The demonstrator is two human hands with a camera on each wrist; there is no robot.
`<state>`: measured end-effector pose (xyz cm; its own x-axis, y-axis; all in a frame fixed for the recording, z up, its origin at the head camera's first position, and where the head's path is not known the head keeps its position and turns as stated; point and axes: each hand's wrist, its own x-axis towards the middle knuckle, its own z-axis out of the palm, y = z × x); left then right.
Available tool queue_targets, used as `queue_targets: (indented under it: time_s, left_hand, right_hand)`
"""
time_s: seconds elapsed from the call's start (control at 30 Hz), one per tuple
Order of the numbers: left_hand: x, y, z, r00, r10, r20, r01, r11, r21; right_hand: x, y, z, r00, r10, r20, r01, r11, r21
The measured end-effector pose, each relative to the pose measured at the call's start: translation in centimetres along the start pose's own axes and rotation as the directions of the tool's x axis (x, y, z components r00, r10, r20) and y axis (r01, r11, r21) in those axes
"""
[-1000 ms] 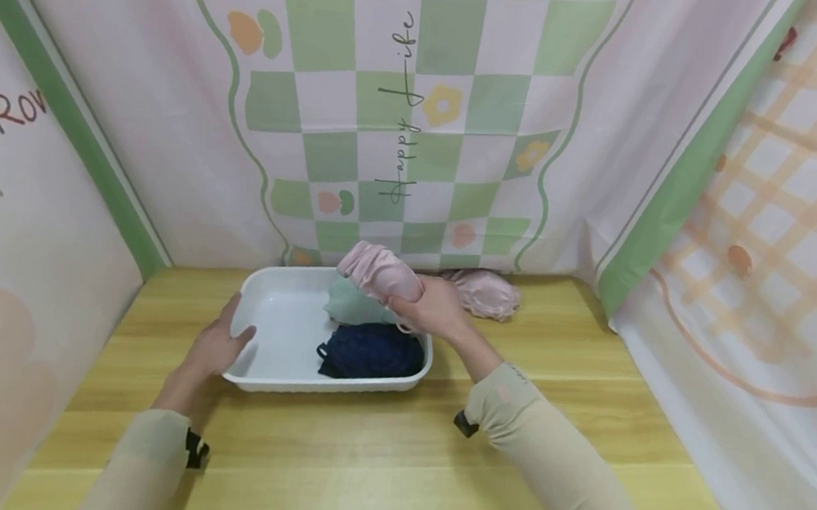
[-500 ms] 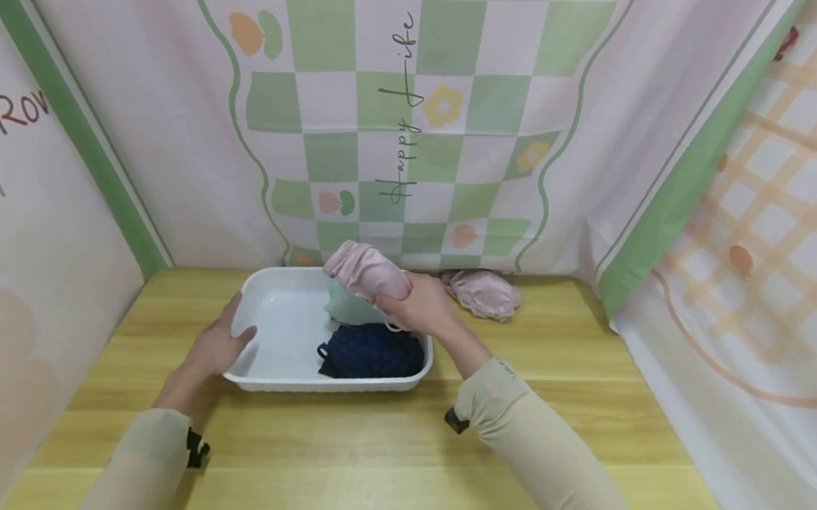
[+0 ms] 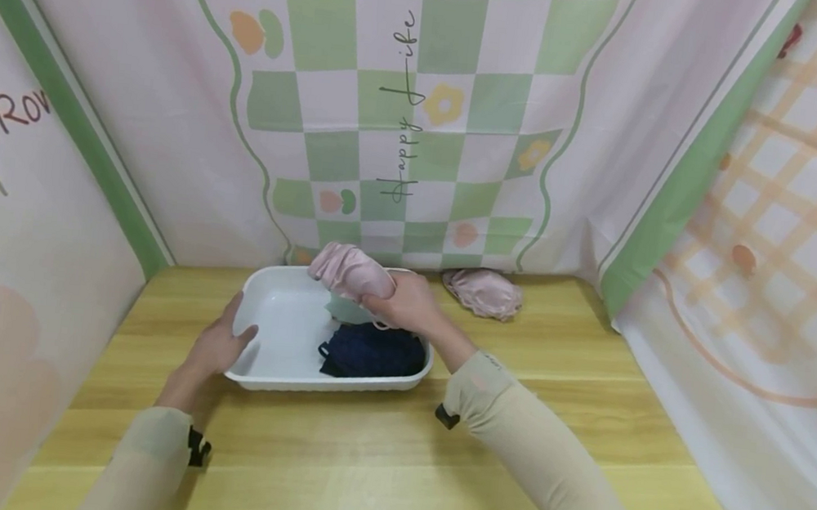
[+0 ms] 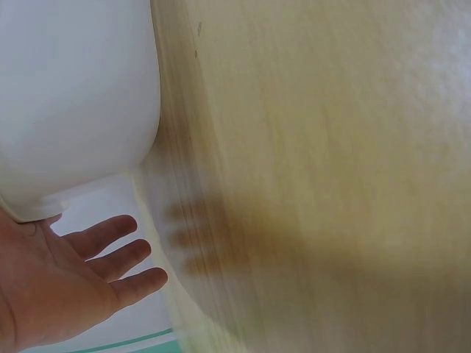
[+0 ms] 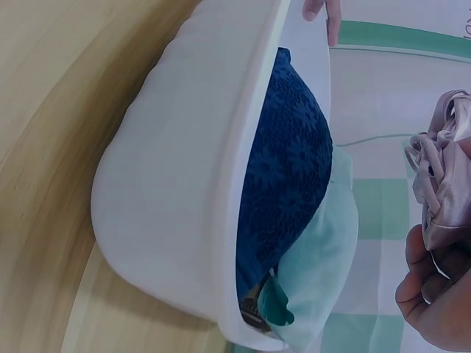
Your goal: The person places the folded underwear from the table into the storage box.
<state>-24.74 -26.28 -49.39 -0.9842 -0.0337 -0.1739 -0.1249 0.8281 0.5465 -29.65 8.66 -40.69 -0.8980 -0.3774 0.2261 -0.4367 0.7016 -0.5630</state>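
Observation:
A white plastic tray (image 3: 278, 341) sits on the table, its left end gripped by my left hand (image 3: 213, 345). The thumb lies over the rim; in the left wrist view several fingers spread outside the wall. My right hand (image 3: 410, 303) holds a folded pink satin bra (image 3: 349, 271) in the air above the tray's back part. In the tray's right half lies a folded navy lace bra (image 5: 287, 162), its small strap loop towards the left. Behind it is a mint-green bra (image 5: 324, 250), partly hidden in the head view by the pink one and my right hand.
Another pink satin piece (image 3: 483, 293), bunched up, rests on the wooden table (image 3: 374, 457) to the right of the tray, near the back curtain (image 3: 432, 159). Printed cloth walls stand at the left and right. Each forearm wears a black strap mount.
My right hand has moved left with the pink bra, further over the tray. My left hand, the tray and its contents have not moved.

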Motion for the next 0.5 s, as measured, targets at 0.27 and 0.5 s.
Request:
queue_targets:
  time_s: [0.27, 0.5]
  left_hand:
    - [0.0, 0.0, -0.1, 1.000, 0.004, -0.004, -0.004, 1.000, -0.003]
    - [0.0, -0.1, 0.1, 1.000, 0.009, -0.010, -0.009, 1.000, 0.003]
  right_hand:
    - [0.6, -0.8, 1.0, 0.999, -0.033, -0.014, 0.033, 0.999, -0.016]
    - [1.1, -1.5, 1.9, 1.000, -0.025, 0.010, 0.025, 1.000, 0.001]
